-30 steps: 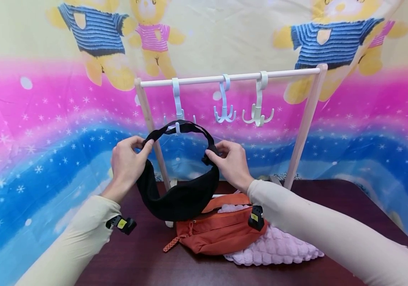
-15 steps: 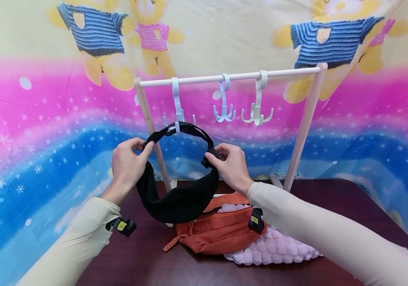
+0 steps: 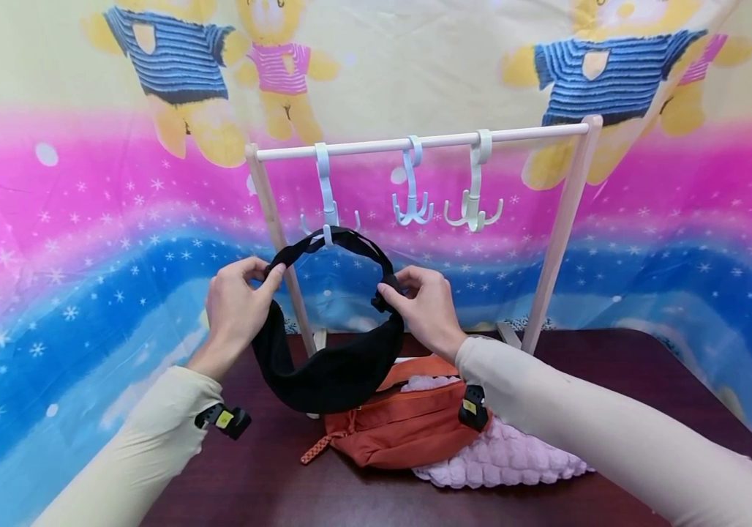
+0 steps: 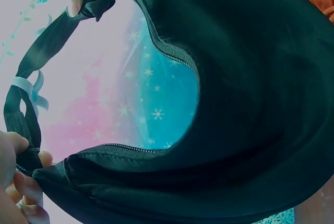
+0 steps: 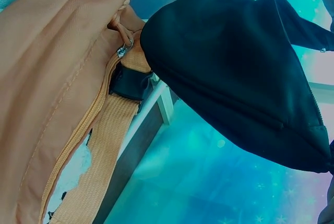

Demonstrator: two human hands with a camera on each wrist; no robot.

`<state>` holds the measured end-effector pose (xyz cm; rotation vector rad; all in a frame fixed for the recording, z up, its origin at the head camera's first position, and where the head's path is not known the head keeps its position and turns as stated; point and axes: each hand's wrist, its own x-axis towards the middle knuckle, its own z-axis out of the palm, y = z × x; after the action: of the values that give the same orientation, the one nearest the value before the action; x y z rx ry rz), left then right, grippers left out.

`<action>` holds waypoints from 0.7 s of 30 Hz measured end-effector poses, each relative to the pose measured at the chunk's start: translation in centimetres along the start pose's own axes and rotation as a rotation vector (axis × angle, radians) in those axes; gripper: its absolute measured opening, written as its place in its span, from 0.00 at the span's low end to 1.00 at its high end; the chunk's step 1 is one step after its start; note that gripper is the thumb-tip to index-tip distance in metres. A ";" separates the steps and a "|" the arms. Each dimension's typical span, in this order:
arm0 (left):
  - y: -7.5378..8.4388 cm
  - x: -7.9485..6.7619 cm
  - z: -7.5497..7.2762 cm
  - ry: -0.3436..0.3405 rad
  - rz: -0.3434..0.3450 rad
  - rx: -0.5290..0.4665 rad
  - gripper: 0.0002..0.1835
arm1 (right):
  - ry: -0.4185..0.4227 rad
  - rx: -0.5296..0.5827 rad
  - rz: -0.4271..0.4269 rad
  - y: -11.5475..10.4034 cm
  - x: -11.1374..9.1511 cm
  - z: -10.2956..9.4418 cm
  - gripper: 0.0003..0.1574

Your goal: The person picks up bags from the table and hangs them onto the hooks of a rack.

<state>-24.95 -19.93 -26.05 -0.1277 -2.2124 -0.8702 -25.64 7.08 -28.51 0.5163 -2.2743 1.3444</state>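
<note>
In the head view a black shoulder bag [image 3: 326, 384] hangs in a loop, its strap [image 3: 356, 243] at the front prong of the left white hook [image 3: 327, 187]. My left hand [image 3: 238, 304] pinches the strap's left side between thumb and fingers. On the other side my right hand [image 3: 430, 304] pinches the strap near a small bunched black part. A zipper [image 4: 167, 51] runs along the bag's inner edge in the left wrist view. The bag's smooth body [image 5: 219, 72] fills much of the right wrist view, where the right fingers are mostly out of frame.
An orange zipped bag [image 3: 409, 432] lies on the dark red table [image 3: 271, 483], below the black bag. Pink puffy fabric [image 3: 508, 457] sticks out beneath it. A wooden rack [image 3: 563, 234] carries two more hooks [image 3: 412, 197] to the right. A patterned cloth [image 3: 86, 219] hangs behind.
Both hands and the black bag have sunk slightly, and the strap sits a little lower against the hook's front prong. The grips look the same.
</note>
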 end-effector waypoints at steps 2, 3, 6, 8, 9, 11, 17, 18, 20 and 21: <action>0.0 0.0 0.0 -0.002 -0.001 0.001 0.16 | -0.002 -0.001 0.001 0.0 0.0 0.0 0.12; 0.0 -0.1 0.0 -0.002 0.000 0.001 0.16 | -0.004 -0.001 0.001 0.0 0.0 0.0 0.12; 0.0 -0.1 0.1 -0.004 -0.001 0.004 0.16 | -0.005 -0.003 0.004 0.0 -0.1 0.0 0.12; -0.1 -0.2 0.2 -0.008 -0.002 0.005 0.15 | -0.005 -0.002 0.006 0.1 -0.1 0.0 0.12; -0.1 -0.3 0.2 -0.009 -0.002 0.006 0.15 | -0.005 -0.002 0.006 0.1 -0.1 0.0 0.12; -0.1 -0.3 0.2 -0.011 -0.002 0.007 0.15 | -0.007 0.000 0.005 0.1 -0.2 0.1 0.12; -0.1 -0.5 0.2 -0.012 0.005 0.009 0.15 | -0.016 0.008 -0.004 0.2 -0.4 0.2 0.11; -0.2 -0.5 0.3 -0.014 0.006 0.009 0.15 | -0.017 0.010 -0.006 0.3 -0.4 0.2 0.11; -0.2 -0.6 0.3 -0.019 0.005 0.008 0.16 | -0.018 0.013 -0.007 0.3 -0.5 0.3 0.11; -0.3 -0.6 0.3 -0.021 0.004 0.007 0.16 | -0.018 0.014 -0.007 0.3 -0.5 0.3 0.10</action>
<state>-24.77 -19.85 -26.78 -0.1386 -2.2336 -0.8624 -25.44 6.96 -29.13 0.5434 -2.2765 1.3587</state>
